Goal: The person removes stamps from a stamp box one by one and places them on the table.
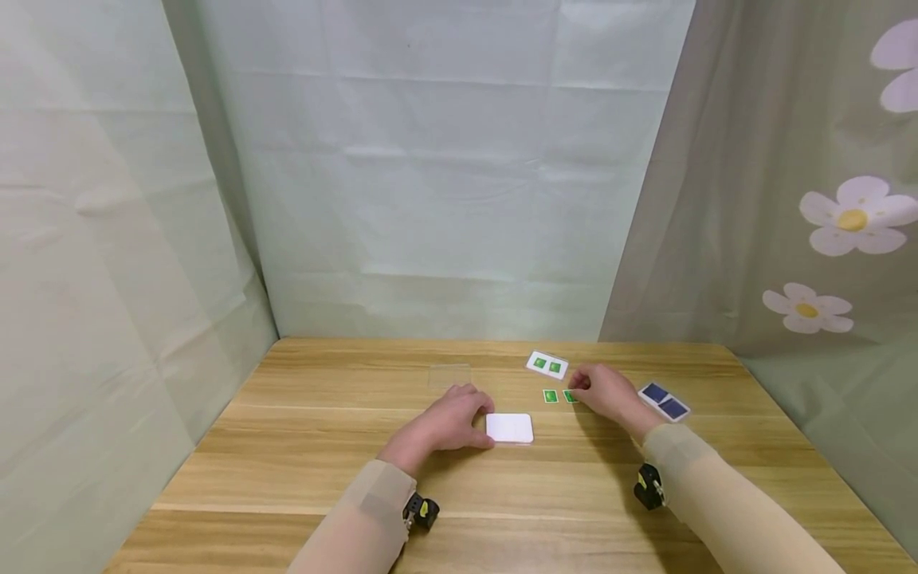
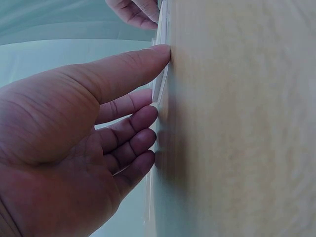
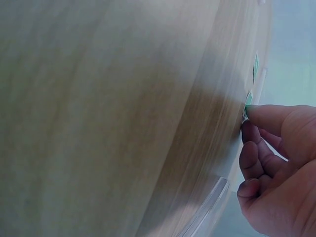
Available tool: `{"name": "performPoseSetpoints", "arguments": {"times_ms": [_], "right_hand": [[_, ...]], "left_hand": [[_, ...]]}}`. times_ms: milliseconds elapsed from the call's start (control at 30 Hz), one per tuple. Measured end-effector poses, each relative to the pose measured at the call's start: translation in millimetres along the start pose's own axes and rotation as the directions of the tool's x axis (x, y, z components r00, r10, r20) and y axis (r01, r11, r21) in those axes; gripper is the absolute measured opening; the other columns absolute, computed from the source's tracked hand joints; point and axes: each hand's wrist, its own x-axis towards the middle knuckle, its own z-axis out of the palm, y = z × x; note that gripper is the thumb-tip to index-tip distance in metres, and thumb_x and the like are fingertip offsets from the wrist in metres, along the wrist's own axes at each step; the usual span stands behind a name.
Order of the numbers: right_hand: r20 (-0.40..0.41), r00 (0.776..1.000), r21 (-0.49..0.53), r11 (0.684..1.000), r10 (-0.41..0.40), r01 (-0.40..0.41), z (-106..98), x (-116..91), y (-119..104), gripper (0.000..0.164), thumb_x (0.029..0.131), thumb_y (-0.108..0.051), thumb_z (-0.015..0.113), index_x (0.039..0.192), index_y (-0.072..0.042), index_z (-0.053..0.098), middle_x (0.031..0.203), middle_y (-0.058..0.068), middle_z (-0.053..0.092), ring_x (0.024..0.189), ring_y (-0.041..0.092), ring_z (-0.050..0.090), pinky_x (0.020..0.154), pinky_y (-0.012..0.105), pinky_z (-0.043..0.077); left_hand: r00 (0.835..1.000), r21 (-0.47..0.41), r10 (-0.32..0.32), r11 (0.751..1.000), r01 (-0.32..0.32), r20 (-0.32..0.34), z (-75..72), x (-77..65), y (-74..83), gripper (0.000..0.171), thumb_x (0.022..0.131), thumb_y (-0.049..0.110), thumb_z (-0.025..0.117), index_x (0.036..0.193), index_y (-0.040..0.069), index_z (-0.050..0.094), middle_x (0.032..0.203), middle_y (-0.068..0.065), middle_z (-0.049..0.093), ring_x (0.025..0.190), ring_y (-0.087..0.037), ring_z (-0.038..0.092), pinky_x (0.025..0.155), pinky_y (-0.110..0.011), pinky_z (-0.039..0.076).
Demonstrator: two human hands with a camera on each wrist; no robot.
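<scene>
Held white card (image 1: 510, 428) between spread fingers of left hand (image 1: 450, 418); pinched illegibly small green-printed piece (image 1: 570, 395) in curled right hand (image 1: 608, 391).

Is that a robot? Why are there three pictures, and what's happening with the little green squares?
It isn't a robot: those are a person's bare left hand and right hand. The wide picture comes from a camera on the person's head. The two close-ups come from cameras on the wrists, so the wooden table looks tipped sideways there.

On the table lie two loose green squares, a card with two green squares, one with two dark blue squares, a plain white card and a thin see-through piece. The left hand touches the white card's edge. The right hand seems to pinch one loose green square.
</scene>
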Motion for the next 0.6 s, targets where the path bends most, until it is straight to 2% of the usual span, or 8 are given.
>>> {"name": "performPoseSetpoints", "arguments": {"times_ms": [600], "right_hand": [[-0.010,1.000,0.015,1.000,-0.002,0.002,1.9,-0.8,1.2,0.004,0.101,-0.010,0.079,0.101,-0.009,0.075,0.096,0.004,0.071,0.088,0.022,0.063,0.085,0.049,0.055]], "left_hand": [[1.000,-0.002,0.005,1.000,-0.005,-0.005,-0.8,0.4,0.3,0.045,0.088,0.028,0.096,0.122,0.008,0.074,0.117,-0.002,0.065,0.112,-0.023,0.054,0.103,-0.042,0.050]]}}
